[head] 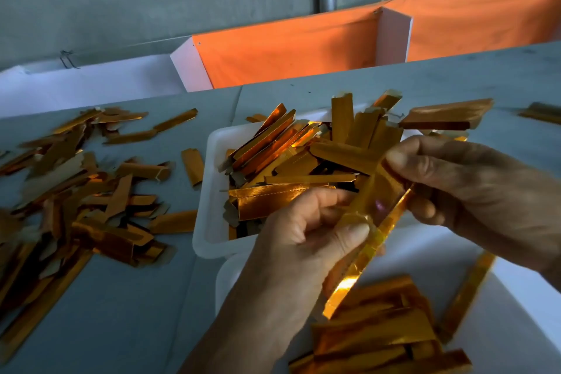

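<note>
A long shiny gold foil card strip (368, 240) is held slanted between both hands, above two white trays. My left hand (306, 237) pinches its lower middle part between thumb and fingers. My right hand (461, 185) grips its upper end with curled fingers. The strip looks partly folded along its length. The farther white tray (209, 191) is heaped with several flat gold strips (291, 161). The nearer white tray (516, 291) at bottom right holds several folded gold pieces (382, 334).
A loose pile of gold strips (76, 197) spreads over the grey table (136, 313) at the left. A few more gold pieces (543, 114) lie at the far right. An orange cloth bin (288, 48) and a white board (76, 82) stand behind the table's far edge.
</note>
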The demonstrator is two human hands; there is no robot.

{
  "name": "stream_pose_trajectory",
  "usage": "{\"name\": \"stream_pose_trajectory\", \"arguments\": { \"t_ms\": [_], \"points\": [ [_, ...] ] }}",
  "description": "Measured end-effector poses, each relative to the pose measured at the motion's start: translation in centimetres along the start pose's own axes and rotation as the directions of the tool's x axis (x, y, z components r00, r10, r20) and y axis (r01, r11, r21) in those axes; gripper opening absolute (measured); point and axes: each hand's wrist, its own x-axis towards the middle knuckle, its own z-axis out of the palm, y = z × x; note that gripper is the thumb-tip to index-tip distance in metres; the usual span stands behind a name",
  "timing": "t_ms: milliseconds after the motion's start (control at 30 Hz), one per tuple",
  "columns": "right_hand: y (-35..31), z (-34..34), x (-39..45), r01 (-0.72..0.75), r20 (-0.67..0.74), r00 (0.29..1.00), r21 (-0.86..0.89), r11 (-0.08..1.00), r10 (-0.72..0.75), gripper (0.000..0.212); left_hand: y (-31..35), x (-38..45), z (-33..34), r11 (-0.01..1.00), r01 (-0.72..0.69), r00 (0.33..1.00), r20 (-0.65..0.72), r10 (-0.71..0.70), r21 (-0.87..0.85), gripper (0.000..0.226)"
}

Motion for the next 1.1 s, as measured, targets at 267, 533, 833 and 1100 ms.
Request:
{"name": "stream_pose_trajectory", "arguments": {
  "t_ms": [267, 533, 833, 1100],
  "points": [
    [0.3, -1.4, 0.2, -0.076, 0.155, 0.986, 0.123, 0.990, 0.056, 0.046, 0.7, -0.2, -0.1, 0.998, 0.024, 0.999, -0.033, -0.026, -0.051, 0.020],
    [0.2, -1.1, 0.2, 0.033, 0.108, 0.993, 0.038, 0.999, -0.037, 0.046, 0.7, 0.0, 0.0, 0.970, 0.123, 0.988, -0.068, -0.140, -0.209, 0.021],
    [-0.4, -0.6, 0.0, 0.045, -0.154, 0.987, 0.022, 0.999, -0.041, 0.019, 1.6, 0.1, 1.9, 0.662, -0.246, 0.800, -0.237, 0.551, 0.708, 0.033],
    [-0.5, -1.3, -0.3, -0.006, 0.020, 1.000, 0.045, 0.999, 0.005, 0.043, 1.4, 0.1, 2.2, 0.482, -0.244, 0.846, -0.058, 0.530, 0.841, 0.023]
  ]
}}
